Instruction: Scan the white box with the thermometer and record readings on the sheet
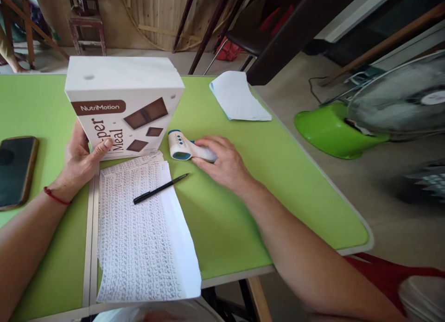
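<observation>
My left hand (81, 157) grips the lower left corner of a white cardboard box (121, 76), its thumb on the front face. The box is marked NutriMotion and shows pictures of brown bars; it stands upright. In my right hand (222, 162) is the handle of a white and blue infrared thermometer (181, 146), which lies on the table just right of the box. Sheets covered in handwriting (139, 234) lie in front of the box. Across them rests a black pen (160, 188), its tip past the paper's right edge.
The green table (250, 229) has a seam running beneath the papers' left side. A phone (16, 171) lies at the left, and blank paper sheets (238, 97) at the far right. Beyond the right edge stand a green plastic stool (323, 132) and a fan (403, 95).
</observation>
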`<control>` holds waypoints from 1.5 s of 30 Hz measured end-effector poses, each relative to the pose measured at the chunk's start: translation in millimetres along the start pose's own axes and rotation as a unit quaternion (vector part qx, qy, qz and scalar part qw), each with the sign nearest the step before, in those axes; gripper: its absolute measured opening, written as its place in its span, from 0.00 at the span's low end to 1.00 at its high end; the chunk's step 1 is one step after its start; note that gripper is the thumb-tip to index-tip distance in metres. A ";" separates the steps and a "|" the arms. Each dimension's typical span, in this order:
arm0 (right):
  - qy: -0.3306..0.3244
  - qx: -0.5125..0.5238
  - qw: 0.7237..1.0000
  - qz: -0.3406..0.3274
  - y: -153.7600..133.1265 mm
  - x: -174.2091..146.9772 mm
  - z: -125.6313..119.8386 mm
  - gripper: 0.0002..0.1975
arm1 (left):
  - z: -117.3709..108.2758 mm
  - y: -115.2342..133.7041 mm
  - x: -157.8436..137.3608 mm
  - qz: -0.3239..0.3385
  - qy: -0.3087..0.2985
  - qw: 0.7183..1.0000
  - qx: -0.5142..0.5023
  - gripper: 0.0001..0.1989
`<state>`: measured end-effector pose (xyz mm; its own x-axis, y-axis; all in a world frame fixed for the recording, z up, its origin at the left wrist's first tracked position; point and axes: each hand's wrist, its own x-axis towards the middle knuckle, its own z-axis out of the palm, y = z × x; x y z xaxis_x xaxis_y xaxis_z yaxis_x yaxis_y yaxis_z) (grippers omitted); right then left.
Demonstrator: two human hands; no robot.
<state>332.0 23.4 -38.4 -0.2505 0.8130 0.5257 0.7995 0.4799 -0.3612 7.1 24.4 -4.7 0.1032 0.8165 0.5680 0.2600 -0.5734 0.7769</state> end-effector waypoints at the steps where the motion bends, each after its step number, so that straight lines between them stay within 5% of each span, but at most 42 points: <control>1: 0.017 -0.007 1.000 -0.025 -3.1 -0.1 -2.5 0.12 | -0.2 2.6 -0.5 0.013 0.029 0.999 0.037 0.27; 4: 0.031 -0.001 0.992 -0.118 -19.7 -2.4 -10.1 0.09 | 2.3 17.2 -3.7 0.097 0.163 0.955 0.226 0.28; 6: -0.026 0.016 0.983 -0.183 -32.8 -5.5 -12.8 0.07 | 8.9 31.2 -7.8 0.205 0.170 0.912 0.311 0.21; 7: -0.057 0.017 0.977 -0.206 -38.6 -7.2 -13.2 0.07 | 13.7 38.8 -10.6 0.268 0.140 0.908 0.291 0.18; 10: -0.109 -0.004 0.964 -0.244 -49.4 -10.6 -13.3 0.05 | 30.5 60.8 -21.8 0.275 -0.165 0.923 0.213 0.04; 14: -0.076 -0.024 0.973 -0.216 -49.2 -9.1 -16.0 0.05 | 44.3 77.9 -36.3 0.347 -0.309 0.859 0.215 0.11; 19: 0.056 0.157 0.985 -0.036 -53.4 -8.0 -18.0 0.03 | 46.3 71.1 -43.4 0.278 -0.348 0.851 0.278 0.22; 22: 0.052 0.319 0.942 0.091 -64.7 -10.1 -13.5 0.04 | 47.0 63.1 -45.3 0.242 -0.360 0.840 0.326 0.29; 25: 0.022 0.402 0.905 0.141 -72.5 -11.9 -5.8 0.04 | 48.0 59.2 -47.4 0.215 -0.385 0.822 0.359 0.32; 28: -0.018 0.419 0.894 0.158 -73.6 -13.0 1.9 0.02 | 48.4 58.3 -48.6 0.201 -0.400 0.814 0.370 0.32; 35: 0.001 0.314 0.943 0.109 -71.9 -13.5 9.9 0.06 | 48.5 59.1 -47.0 0.197 -0.405 0.809 0.379 0.31; 45: -0.020 0.304 0.950 0.065 -70.5 -13.7 12.4 0.07 | 49.4 59.5 -47.7 0.194 -0.404 0.809 0.381 0.31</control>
<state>272.2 -17.6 -29.7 -0.2017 0.8849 0.4199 0.3648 0.4657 -0.8062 65.0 -45.3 1.0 0.8322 0.5398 0.1270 0.5426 -0.8399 0.0143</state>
